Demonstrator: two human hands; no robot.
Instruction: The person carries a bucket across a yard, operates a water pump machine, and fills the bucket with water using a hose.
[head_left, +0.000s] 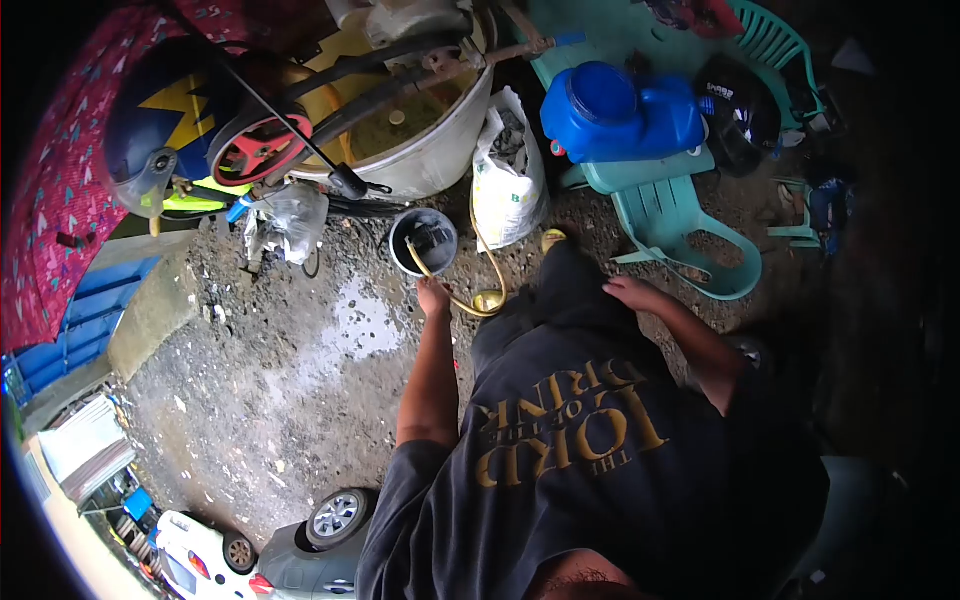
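A pale round tub held yellowish liquid, with a white sack just beside it and a blue jug to the sack's right. The dark bucket stood on the ground before the tub. A yellow hose looped out of it. The left hand was closed round the hose at the bucket's near rim; the right hand rested against the leg, its grip impossible to tell.

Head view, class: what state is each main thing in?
Bucket: uncovered, upright
Hose: curved, one end in the bucket
White sack: open, grey contents showing
Large tub: uncovered, liquid inside
Blue container: lid on
Left hand: at the bucket's rim
Right hand: by the trousers
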